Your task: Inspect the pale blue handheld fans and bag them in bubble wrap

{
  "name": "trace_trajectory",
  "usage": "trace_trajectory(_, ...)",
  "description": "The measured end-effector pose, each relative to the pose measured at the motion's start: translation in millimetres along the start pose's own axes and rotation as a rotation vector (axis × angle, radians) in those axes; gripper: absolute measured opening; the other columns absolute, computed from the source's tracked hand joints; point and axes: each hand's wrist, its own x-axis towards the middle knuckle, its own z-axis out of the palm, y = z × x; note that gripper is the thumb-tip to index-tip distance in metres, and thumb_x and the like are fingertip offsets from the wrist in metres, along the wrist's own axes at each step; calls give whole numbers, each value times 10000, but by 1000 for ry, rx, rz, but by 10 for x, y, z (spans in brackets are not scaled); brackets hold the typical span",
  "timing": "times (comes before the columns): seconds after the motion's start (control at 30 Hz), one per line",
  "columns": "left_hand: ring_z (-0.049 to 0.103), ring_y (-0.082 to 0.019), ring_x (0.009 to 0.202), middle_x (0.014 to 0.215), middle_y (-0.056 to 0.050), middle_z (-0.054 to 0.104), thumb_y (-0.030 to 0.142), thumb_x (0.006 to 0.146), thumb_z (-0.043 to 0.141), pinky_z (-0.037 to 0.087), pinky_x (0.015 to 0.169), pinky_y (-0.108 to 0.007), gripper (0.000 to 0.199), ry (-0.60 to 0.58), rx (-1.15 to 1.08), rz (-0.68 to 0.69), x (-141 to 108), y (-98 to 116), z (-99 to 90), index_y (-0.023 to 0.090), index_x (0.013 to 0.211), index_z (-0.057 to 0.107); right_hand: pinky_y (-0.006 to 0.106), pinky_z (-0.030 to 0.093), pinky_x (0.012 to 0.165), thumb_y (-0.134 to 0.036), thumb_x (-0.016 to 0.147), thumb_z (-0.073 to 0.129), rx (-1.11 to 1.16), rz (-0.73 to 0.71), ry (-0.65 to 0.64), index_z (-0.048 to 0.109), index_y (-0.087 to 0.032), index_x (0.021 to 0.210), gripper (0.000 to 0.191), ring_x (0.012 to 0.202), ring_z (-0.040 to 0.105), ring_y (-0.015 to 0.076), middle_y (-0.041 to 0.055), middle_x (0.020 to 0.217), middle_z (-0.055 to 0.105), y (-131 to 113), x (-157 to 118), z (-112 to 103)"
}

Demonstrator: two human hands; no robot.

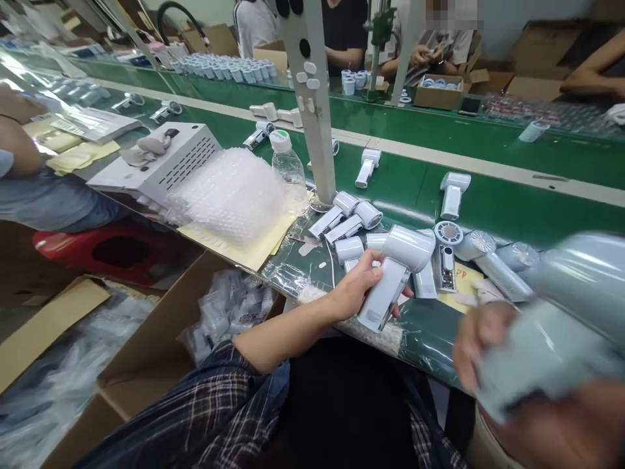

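Observation:
My left hand [364, 286] is closed around the handle of a light blue handheld fan [383, 293]. Its round head points up and to the right, above the table's near edge. At the right edge of the view, close to the camera and blurred, my right hand [483, 339] grips another light blue handheld fan [581, 286]. Part of that grip is smeared. Beyond my hands lies a group of similar fans [349, 221], some with open handles. One open handle [446, 267] shows a circuit board.
A green conveyor belt [405, 169] carries scattered fans behind a metal post [312, 117]. Left stand bubble wrap [229, 195], a plastic bottle [288, 163] and a white metal box [180, 156]. Below is a cardboard box [146, 352] near bagged parts. Co-workers sit across and at left.

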Motion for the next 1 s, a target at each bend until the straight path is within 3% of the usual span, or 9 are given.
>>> trace_trajectory(0.1, 806, -235, 716, 1011, -62, 812, 707, 961, 698, 617, 638, -329, 591, -50, 12, 16, -20, 72, 51, 259, 1158, 366, 402, 658, 644, -709, 871, 835, 118, 45, 164, 849, -329, 1057, 424, 801, 742, 255, 56, 984, 806, 226, 88, 179)
trace_trajectory(0.27, 833, -240, 832, 1011, -46, 801, 613, 1029, 692, 667, 742, -367, 516, -116, 112, 23, -124, 267, 139, 263, 1237, 375, 461, 709, 708, -634, 900, 849, 169, 154, 52, 832, -302, 1181, 435, 945, 818, 322, 101, 1141, 844, 467, 2, 111)
trace_trajectory(0.37, 828, -240, 914, 1049, -63, 802, 586, 1012, 740, 660, 804, -369, 526, -106, 99, 25, -132, 342, 185, 264, 1235, 389, 509, 723, 798, -588, 970, 783, 133, 110, 22, 818, -303, 1197, 367, 949, 826, 322, 97, 1153, 848, 408, -15, 126)
trace_trajectory(0.47, 802, -247, 982, 1126, -98, 782, 542, 915, 863, 640, 864, -375, 622, -43, 58, 31, -73, 381, 248, 237, 1292, 476, 560, 702, 912, -564, 1030, 666, 137, 115, -36, 811, -309, 1178, 328, 1072, 803, 337, 87, 1191, 829, 322, 35, 190)
trace_trajectory(0.6, 735, -198, 867, 1002, -50, 721, 422, 757, 1000, 595, 877, -369, 688, -103, 10, -27, 8, 412, 308, 186, 1261, 595, 397, 681, 780, -526, 1002, 655, 199, 165, -16, 815, -271, 1023, 302, 868, 738, 238, 64, 965, 762, 275, 94, 234)
trace_trajectory(0.7, 681, -165, 837, 979, -38, 707, 507, 699, 1036, 539, 839, -323, 727, -52, 66, -57, 17, 382, 288, 171, 1195, 625, 327, 603, 638, -525, 995, 634, 235, 185, -35, 762, -243, 909, 321, 725, 655, 193, 54, 859, 696, 269, 93, 256)
trace_trajectory(0.83, 704, -186, 862, 1080, -101, 744, 772, 868, 806, 543, 774, -319, 709, -70, 66, -50, -5, 286, 230, 167, 1185, 614, 362, 586, 619, -590, 997, 585, 209, 177, -58, 718, -229, 857, 410, 658, 613, 195, 61, 829, 681, 276, 79, 277)
trace_trajectory(0.9, 751, -216, 922, 1119, -106, 757, 698, 965, 744, 578, 816, -350, 581, -105, -5, -67, -15, 260, 212, 190, 1205, 596, 362, 583, 592, -616, 968, 617, 204, 188, -27, 757, -222, 890, 425, 671, 627, 205, 76, 852, 699, 282, 83, 263)
trace_trajectory(1.0, 788, -262, 1086, 1208, -109, 771, 501, 975, 805, 594, 944, -396, 470, -103, -47, -67, -25, 269, 185, 216, 1259, 563, 323, 535, 508, -589, 884, 753, 247, 166, 39, 798, -247, 957, 352, 748, 665, 236, 73, 871, 710, 296, 95, 213)
